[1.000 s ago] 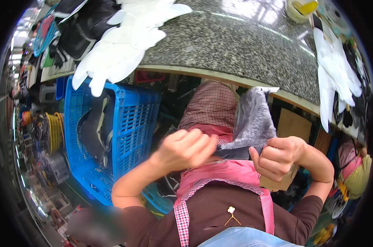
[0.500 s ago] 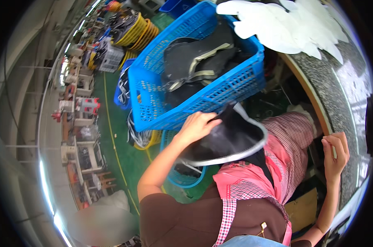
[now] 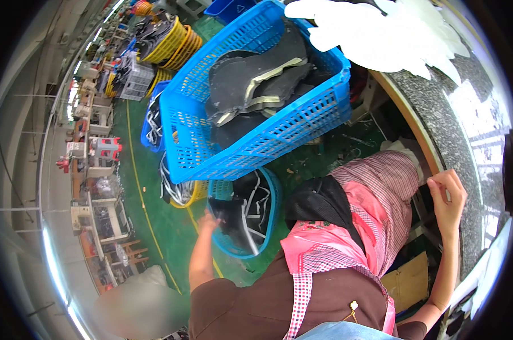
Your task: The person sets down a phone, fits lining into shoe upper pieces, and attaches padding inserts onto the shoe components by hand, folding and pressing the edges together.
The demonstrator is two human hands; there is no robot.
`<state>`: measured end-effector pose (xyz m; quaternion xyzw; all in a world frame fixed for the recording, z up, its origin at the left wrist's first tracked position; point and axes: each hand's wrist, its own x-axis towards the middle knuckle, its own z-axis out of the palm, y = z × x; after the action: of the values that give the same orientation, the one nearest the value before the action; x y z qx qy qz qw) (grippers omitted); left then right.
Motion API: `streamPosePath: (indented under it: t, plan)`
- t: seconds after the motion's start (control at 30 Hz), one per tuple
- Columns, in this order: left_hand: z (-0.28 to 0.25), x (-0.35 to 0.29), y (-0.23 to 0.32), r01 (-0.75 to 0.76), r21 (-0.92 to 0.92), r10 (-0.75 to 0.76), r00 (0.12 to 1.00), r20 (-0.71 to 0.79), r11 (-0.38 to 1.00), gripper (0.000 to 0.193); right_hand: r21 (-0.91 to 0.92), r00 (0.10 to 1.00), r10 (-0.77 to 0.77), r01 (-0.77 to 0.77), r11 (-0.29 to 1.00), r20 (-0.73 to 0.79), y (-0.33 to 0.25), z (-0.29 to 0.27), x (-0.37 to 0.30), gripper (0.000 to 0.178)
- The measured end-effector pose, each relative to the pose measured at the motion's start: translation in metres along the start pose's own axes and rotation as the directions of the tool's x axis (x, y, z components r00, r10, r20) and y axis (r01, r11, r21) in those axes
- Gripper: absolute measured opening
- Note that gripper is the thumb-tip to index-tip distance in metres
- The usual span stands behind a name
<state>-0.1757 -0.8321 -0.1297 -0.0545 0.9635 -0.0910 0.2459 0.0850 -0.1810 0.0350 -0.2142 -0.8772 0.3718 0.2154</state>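
At the left rim of a round blue basket [image 3: 275, 195], my left hand [image 3: 210, 221] is beside a black piece with a white edge [image 3: 229, 215]. Motion blurs the fingers and the piece, so I cannot tell whether they still grip it. Several black pieces with white edging [image 3: 255, 195] lie in that basket. My right hand [image 3: 449, 192] is raised by the edge of the speckled stone table [image 3: 438, 122], fingers curled with nothing visible in them. A black cloth [image 3: 319, 205] lies over the pink checked apron [image 3: 304, 241] on my lap.
A large blue crate [image 3: 268, 144] holding black padded pieces [image 3: 251, 85] stands ahead. White cut sheets [image 3: 375, 34] lie on the table at upper right. A yellow basket [image 3: 198, 194] and a blue bin [image 3: 149, 136] stand left of the crate. Stacked yellow baskets [image 3: 174, 45] are farther off.
My left hand has moved down and left from above my lap, taking the black white-edged piece to the round basket. My right hand stays near the table edge.
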Motion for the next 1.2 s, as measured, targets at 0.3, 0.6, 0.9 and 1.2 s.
streamPosePath:
  t: [0.3, 0.6, 0.9, 1.2]
  plan:
    - [-0.031, -0.008, 0.292, -0.402, -0.855, 0.870, 0.481, 0.109, 0.329, 0.054, -0.105, 0.999, 0.009, -0.004, 0.995, 0.043, 0.001, -0.026, -0.008, 0.008]
    - [-0.012, -0.002, 0.315, -0.640, -0.491, 0.766, 0.255, 0.591, 0.591, 0.051, -0.147, 0.997, 0.049, -0.057, 0.988, -0.059, 0.016, -0.061, -0.028, 0.011]
    - [-0.095, -0.068, 0.344, -0.921, -0.005, 0.698, 0.292, 0.654, 0.390, 0.080, -0.040, 0.990, 0.079, -0.084, 0.996, -0.115, 0.059, -0.076, 0.033, 0.011]
    - [-0.367, -0.117, 0.622, -0.894, 0.336, 0.765, -0.432, -0.477, -0.295, 0.071, 0.026, 0.950, 0.197, -0.197, 0.980, -0.240, 0.097, -0.068, 0.061, 0.012]
